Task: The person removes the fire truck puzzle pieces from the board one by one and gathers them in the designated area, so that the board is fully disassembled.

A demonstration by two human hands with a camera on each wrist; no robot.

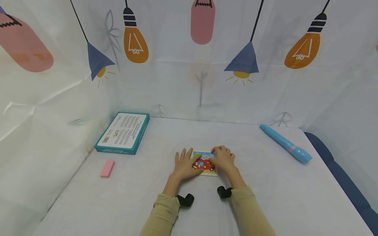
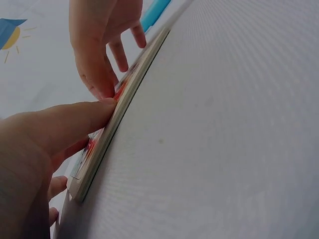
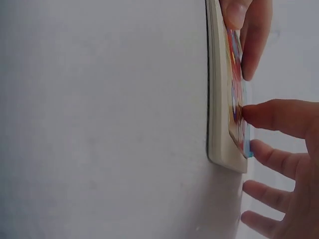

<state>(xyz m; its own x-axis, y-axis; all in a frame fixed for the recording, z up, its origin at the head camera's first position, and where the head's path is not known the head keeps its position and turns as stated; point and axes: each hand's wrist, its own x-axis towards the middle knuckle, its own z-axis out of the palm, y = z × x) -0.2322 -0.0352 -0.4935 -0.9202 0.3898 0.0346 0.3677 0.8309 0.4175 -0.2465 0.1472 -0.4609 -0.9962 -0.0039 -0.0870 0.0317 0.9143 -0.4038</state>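
Note:
A small jigsaw puzzle (image 1: 209,171) with a red fire engine picture and a pale border lies flat on the table between the hands. My left hand (image 1: 183,167) spreads its fingers past the far left side, while its thumb (image 2: 92,117) presses on the picture near the lower border. From the other side my right hand (image 1: 224,160) reaches over the upper right corner. In the right wrist view, its thumb and index finger pinch a puzzle piece (image 3: 247,142) whose light blue edge stands a little proud of the border. Its other fingers extend beyond the board.
At the back left lies a teal-edged box (image 1: 122,131) with a white printed face. A pink block (image 1: 107,168) is in front of it. Towards the right edge lies a light blue tapered object (image 1: 284,143). A dark blue chair back (image 1: 339,173) stands beyond the table.

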